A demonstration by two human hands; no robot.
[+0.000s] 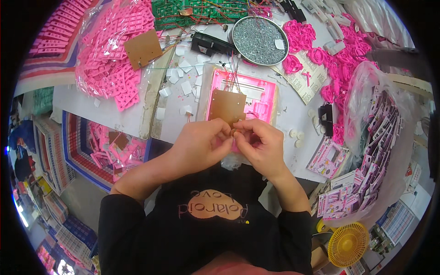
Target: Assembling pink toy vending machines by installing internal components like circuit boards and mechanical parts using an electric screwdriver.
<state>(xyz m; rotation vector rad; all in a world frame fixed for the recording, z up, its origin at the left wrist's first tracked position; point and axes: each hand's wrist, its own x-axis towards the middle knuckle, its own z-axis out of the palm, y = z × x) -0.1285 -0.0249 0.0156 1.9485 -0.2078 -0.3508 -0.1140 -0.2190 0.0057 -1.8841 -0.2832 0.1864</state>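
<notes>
My left hand [201, 140] and my right hand [262, 143] meet at the lower edge of a brown circuit board [228, 106]. Thumb and forefinger of each are pinched together around something tiny, too small to make out. The board lies over a pink plastic housing [266, 88] with a pale slotted inside. Thin wires [233, 75] run from the board toward the back of the table. Below my fingers, a crumpled clear plastic piece [232, 161] shows at the table's front edge.
A round metal pan [260, 41] of small screws stands behind the housing. Bagged pink panels [112, 55] and another brown board [143, 49] lie left. Green circuit boards [197, 13] sit at the back, pink rings [300, 35] and printed cards [373, 151] at right. A blue-rimmed crate [75, 153] stands lower left.
</notes>
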